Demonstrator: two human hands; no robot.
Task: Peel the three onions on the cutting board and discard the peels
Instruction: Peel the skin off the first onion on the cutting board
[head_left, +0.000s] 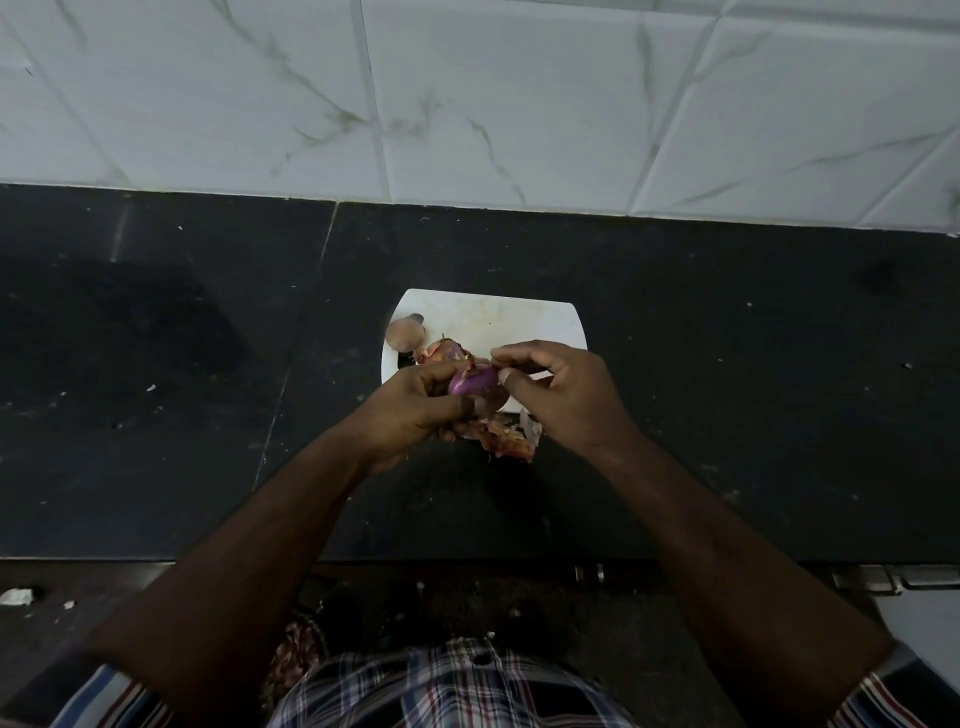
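Note:
My left hand (415, 405) grips a partly peeled purple onion (474, 383) just above the near edge of the white cutting board (519, 317). My right hand (561, 395) pinches a strip of dry skin at the onion's right end. An unpeeled brown onion (406, 332) lies at the board's left edge. A third onion (445, 352), with loose skin, sits behind my left hand's fingers. Torn peels (506, 436) lie heaped at the board's near edge under my hands.
The board sits on a dark stone counter (727, 389) against a white tiled wall (519, 104). Small peel scraps dot the counter. Below the counter's front edge, metal drawer handles (883, 579) show at the right.

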